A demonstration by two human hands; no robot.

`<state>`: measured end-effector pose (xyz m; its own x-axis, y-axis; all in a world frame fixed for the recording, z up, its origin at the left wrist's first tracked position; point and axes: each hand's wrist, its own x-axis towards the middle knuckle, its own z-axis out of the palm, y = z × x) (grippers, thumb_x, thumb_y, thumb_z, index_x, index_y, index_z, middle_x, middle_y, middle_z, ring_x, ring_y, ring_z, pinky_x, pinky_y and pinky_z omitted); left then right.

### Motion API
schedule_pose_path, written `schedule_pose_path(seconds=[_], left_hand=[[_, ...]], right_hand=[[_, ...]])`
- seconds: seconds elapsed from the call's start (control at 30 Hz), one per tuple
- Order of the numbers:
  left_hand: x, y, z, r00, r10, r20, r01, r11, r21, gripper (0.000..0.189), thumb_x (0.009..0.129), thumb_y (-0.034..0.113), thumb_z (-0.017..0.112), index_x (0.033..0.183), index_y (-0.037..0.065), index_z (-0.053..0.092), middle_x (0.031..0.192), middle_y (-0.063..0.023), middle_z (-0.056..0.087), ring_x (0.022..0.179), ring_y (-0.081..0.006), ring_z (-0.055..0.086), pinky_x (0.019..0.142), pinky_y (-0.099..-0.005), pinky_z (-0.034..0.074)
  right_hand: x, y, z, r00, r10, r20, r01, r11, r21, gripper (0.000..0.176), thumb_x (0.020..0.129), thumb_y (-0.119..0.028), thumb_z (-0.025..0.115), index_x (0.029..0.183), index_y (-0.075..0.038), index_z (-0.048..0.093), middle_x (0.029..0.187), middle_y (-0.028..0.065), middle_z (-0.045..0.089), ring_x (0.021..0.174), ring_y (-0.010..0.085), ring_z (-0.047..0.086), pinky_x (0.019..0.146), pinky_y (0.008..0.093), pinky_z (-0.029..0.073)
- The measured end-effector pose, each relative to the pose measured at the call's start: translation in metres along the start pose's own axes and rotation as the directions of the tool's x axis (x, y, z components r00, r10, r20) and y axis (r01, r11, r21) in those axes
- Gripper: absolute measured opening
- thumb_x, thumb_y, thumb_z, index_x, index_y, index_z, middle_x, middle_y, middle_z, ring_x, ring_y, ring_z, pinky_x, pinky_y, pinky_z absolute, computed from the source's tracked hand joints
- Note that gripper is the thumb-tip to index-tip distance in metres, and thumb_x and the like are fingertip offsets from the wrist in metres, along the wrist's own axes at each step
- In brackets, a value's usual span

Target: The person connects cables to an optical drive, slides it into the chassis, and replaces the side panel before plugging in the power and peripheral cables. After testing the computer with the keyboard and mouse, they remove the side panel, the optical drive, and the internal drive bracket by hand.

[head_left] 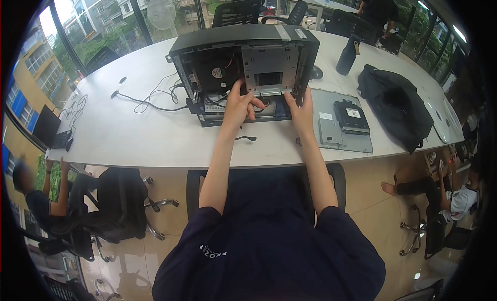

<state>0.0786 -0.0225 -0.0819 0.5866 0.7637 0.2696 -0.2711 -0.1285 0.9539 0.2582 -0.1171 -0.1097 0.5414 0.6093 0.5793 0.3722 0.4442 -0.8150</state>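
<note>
An opened black computer case (pixel 269 36) stands on the white table, its upper part tilted up so that a fan (pixel 217 72) and a metal drive frame (pixel 282 57) show. At the lower edge of that frame is my left hand (pixel 240 104), thumb raised against the case and fingers partly curled. My right hand (pixel 302 108) grips the lower right corner of the upper part between thumb and fingers. Below lies the base of the case (pixel 212 117), with wires and metal parts partly hidden by my hands. A short black cable end (pixel 246 139) lies in front.
Right of the case are a grey metal panel (pixel 331 99) with a black drive (pixel 352 116) on it, a mouse (pixel 317 72), a dark bottle (pixel 347 56) and a black bag (pixel 396 104). Cables and a laptop (pixel 46 126) are at left. Other people sit at both sides.
</note>
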Motion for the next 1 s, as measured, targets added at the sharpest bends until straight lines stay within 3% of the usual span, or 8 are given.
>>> schedule_pose_path(seconds=[0.07, 0.2, 0.6, 0.67, 0.9, 1.0], left_hand=[[0.0, -0.001, 0.0, 1.0, 0.009, -0.027, -0.01, 1.0, -0.023, 0.065, 0.1, 0.008, 0.048, 0.155, -0.008, 0.017, 0.077, -0.0187, 0.071, 0.042, -0.01, 0.053, 0.042, -0.0216, 0.04], [-0.002, 0.001, -0.002, 1.0, 0.009, -0.017, -0.009, 0.999, -0.037, 0.065, 0.1, 0.008, 0.047, 0.155, -0.008, 0.017, 0.078, -0.0188, 0.071, 0.041, -0.0095, 0.051, 0.041, -0.0219, 0.039], [-0.007, -0.004, 0.002, 0.996, -0.018, -0.083, 0.008, 0.993, -0.117, 0.055, 0.102, 0.009, 0.045, 0.153, -0.003, 0.027, 0.076, -0.0168, 0.07, 0.038, -0.0056, 0.041, 0.037, -0.0214, 0.033], [-0.01, -0.009, 0.005, 0.989, 0.016, -0.146, -0.045, 0.979, -0.197, 0.051, 0.104, 0.011, 0.045, 0.151, -0.003, 0.03, 0.074, -0.0146, 0.068, 0.038, -0.0046, 0.04, 0.036, -0.0214, 0.032], [-0.011, -0.017, 0.014, 0.97, 0.085, -0.227, -0.137, 0.964, -0.227, 0.048, 0.105, 0.013, 0.047, 0.149, -0.003, 0.035, 0.072, -0.0126, 0.066, 0.039, -0.0036, 0.039, 0.036, -0.0214, 0.031], [-0.014, -0.017, 0.017, 0.958, 0.086, -0.273, -0.151, 0.962, -0.228, 0.046, 0.105, 0.012, 0.048, 0.147, -0.003, 0.036, 0.07, -0.0115, 0.064, 0.039, -0.0037, 0.039, 0.036, -0.0214, 0.03]], right_hand=[[-0.002, -0.003, -0.001, 0.999, 0.052, 0.005, -0.052, 0.998, 0.031, 0.055, 0.095, -0.022, 0.071, 0.14, 0.0, 0.049, 0.123, 0.0123, 0.063, 0.113, 0.0206, 0.06, 0.099, 0.0326, 0.046], [-0.002, -0.001, 0.0, 1.0, 0.012, 0.0, -0.012, 1.0, 0.013, 0.053, 0.097, -0.028, 0.07, 0.139, -0.003, 0.05, 0.12, 0.0094, 0.062, 0.109, 0.0177, 0.059, 0.095, 0.0319, 0.047], [-0.001, -0.005, -0.002, 1.0, 0.018, 0.006, -0.018, 1.0, 0.016, 0.055, 0.095, -0.025, 0.07, 0.14, -0.001, 0.049, 0.124, 0.0119, 0.063, 0.114, 0.0202, 0.059, 0.1, 0.0326, 0.045], [-0.002, -0.005, -0.002, 0.998, 0.066, 0.006, -0.067, 0.997, 0.049, 0.056, 0.096, -0.025, 0.07, 0.141, -0.001, 0.049, 0.125, 0.0123, 0.062, 0.116, 0.0204, 0.059, 0.101, 0.0328, 0.045], [-0.001, 0.0, -0.002, 0.998, 0.056, 0.017, -0.057, 0.997, 0.045, 0.058, 0.094, -0.027, 0.072, 0.14, 0.0, 0.049, 0.13, 0.0148, 0.059, 0.122, 0.0233, 0.056, 0.105, 0.0344, 0.043], [-0.006, 0.008, 0.004, 0.994, 0.049, -0.093, -0.045, 0.998, 0.044, 0.061, 0.092, -0.028, 0.076, 0.139, 0.0, 0.049, 0.135, 0.0152, 0.052, 0.127, 0.025, 0.05, 0.105, 0.0377, 0.043]])
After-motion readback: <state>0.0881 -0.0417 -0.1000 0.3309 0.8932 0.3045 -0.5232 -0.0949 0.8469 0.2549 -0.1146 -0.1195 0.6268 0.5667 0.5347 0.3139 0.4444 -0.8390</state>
